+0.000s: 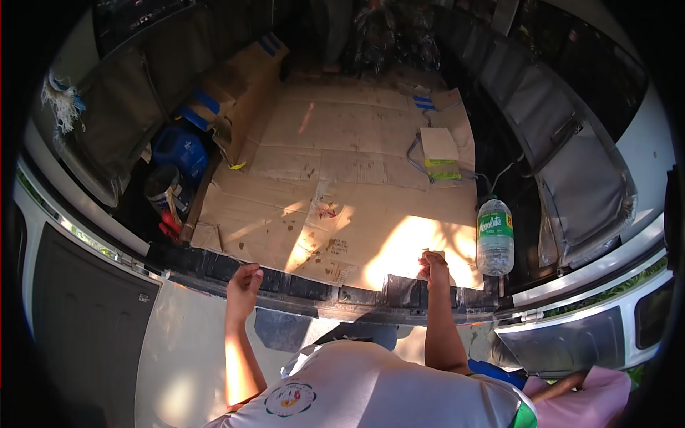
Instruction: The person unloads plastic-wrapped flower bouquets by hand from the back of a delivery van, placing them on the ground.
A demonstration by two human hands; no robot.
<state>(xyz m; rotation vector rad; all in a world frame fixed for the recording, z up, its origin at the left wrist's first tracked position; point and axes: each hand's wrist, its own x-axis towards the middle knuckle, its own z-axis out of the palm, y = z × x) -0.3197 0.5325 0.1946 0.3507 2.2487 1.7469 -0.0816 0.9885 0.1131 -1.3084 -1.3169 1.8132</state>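
A large brown cardboard sheet [357, 153], creased and stained, lies flat over the floor of a vehicle's rear. My left hand [244, 283] is closed in a pinch at its near edge, left of the middle. At the right part of the same edge, my right hand [434, 269] has its fingers closed on the cardboard, in a bright sunlit patch. Just right of that hand stands a large clear plastic bottle [494, 239] with a green label. Both hands partly hide the edge where they meet it.
Grey folded seats [571, 150] line both sides. At left are a blue jug [182, 153], a dark can [164, 187] and a red-handled item [170, 227]. A small tan block [439, 144] lies on the cardboard. A person in a pink garment [585, 399] is at lower right.
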